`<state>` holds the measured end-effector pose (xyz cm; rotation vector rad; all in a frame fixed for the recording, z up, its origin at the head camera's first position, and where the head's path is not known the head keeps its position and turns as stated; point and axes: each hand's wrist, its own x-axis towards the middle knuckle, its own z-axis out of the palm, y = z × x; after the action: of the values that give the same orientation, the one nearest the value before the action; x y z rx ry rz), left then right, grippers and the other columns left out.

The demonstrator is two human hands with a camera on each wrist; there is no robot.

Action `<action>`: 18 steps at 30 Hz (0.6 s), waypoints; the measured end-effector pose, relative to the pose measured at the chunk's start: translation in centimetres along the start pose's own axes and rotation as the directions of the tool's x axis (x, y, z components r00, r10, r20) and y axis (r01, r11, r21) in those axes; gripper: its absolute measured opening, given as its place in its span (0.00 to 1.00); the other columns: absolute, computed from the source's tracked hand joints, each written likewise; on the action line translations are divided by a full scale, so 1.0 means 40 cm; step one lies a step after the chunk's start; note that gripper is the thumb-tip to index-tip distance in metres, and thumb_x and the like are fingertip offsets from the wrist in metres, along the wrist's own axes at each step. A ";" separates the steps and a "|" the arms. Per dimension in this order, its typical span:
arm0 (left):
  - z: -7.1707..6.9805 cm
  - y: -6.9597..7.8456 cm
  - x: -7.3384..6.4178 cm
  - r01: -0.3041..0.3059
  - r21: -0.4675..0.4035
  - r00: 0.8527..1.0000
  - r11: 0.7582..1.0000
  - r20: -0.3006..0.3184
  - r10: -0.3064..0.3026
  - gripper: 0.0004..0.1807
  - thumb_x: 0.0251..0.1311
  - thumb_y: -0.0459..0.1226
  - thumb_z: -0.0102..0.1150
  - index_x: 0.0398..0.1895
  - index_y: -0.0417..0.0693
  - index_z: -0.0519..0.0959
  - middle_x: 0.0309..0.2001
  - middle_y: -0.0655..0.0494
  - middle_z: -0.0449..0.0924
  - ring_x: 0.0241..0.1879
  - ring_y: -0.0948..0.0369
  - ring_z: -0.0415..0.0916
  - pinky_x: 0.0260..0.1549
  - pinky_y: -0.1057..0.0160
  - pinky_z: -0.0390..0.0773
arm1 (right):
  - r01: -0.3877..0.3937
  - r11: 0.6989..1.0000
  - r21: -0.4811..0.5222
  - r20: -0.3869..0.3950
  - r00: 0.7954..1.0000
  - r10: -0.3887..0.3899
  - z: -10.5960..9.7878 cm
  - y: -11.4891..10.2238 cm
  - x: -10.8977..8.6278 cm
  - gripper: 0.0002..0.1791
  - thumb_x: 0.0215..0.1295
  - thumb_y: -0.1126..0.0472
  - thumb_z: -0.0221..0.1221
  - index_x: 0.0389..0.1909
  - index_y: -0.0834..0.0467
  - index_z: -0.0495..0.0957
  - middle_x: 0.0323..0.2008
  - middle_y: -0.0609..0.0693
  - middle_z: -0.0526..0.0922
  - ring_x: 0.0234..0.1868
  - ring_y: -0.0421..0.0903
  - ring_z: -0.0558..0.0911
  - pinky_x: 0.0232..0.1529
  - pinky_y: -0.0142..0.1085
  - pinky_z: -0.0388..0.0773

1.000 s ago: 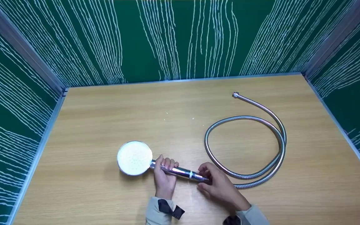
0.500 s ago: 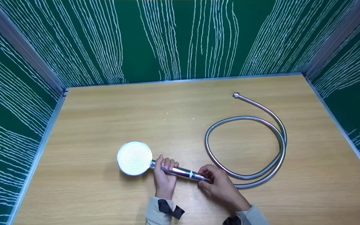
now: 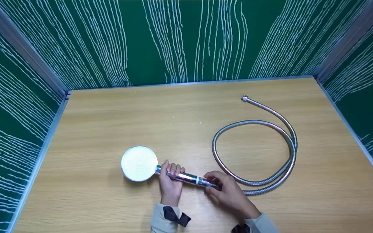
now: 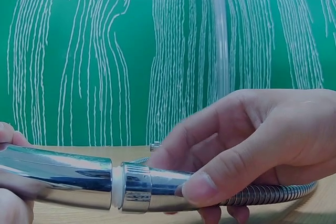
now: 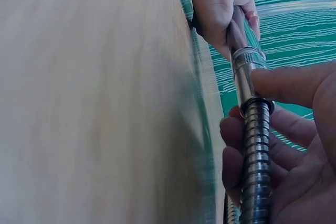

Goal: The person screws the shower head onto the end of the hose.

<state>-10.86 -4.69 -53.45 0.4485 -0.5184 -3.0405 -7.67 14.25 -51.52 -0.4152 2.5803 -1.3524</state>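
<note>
Step in hand, as I judge it: coupling hose to shower handle; joint looks seated, threading under way or near done; cannot tell from these views how far the nut has run on.

Left hand (image 3: 171, 181) wraps the chrome handle of the shower head (image 3: 139, 163) just behind the round face, fingers curled over the top, steadying it; handle lies low over the wooden table (image 3: 108, 123), near the front edge, face turned up and to the left.

Right hand (image 3: 225, 191) pinches the hose nut (image 4: 137, 187) at the handle's tail, thumb on top, fingers curled beneath; the right wrist view shows the thumb (image 5: 286, 85) pressed on the knurled collar where the ribbed hose begins.

Metal hose (image 3: 254, 155) runs from that joint out to the right, loops once on the table, and ends in a free fitting (image 3: 244, 98) toward the back wall; loop lies flat, apart from both hands.

Next move, by my reading, calls for turning the nut while the left hand holds the handle from rotating; keep the hose in line with the handle so the thread does not cross; finger force should suffice.

Look of the thing: shower head with white, dimpled spray face in a chrome rim; handle polished, mirror-bright, with a pale ring at the joint; hose spiral-wound steel, flexible, likely to twist with the nut.

Green panels (image 3: 186, 38) with white streaks wall the table on three sides.
</note>
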 end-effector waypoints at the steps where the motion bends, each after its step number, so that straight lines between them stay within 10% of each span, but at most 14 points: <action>1: 0.000 0.000 0.000 -0.001 0.000 1.000 1.000 0.000 0.001 0.24 0.72 0.36 0.30 0.13 0.50 0.59 0.12 0.62 0.59 0.15 0.65 0.58 0.26 0.67 0.61 | 0.006 1.000 -0.002 -0.002 1.000 -0.006 0.001 0.000 -0.001 0.17 0.53 0.64 0.67 0.44 0.53 0.77 0.40 0.46 0.80 0.41 0.42 0.78 0.41 0.32 0.74; 18: -0.004 0.001 -0.001 0.002 0.004 1.000 1.000 0.014 -0.002 0.24 0.72 0.36 0.30 0.13 0.50 0.60 0.11 0.62 0.59 0.14 0.65 0.58 0.26 0.67 0.60 | 0.016 1.000 -0.016 -0.036 0.999 -0.017 0.006 0.001 -0.003 0.15 0.52 0.68 0.66 0.39 0.51 0.77 0.36 0.43 0.79 0.38 0.40 0.77 0.40 0.30 0.73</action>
<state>-10.79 -4.78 -53.56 0.4277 -0.5256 -3.0473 -7.49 14.11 -51.67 -0.4197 2.6241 -1.3576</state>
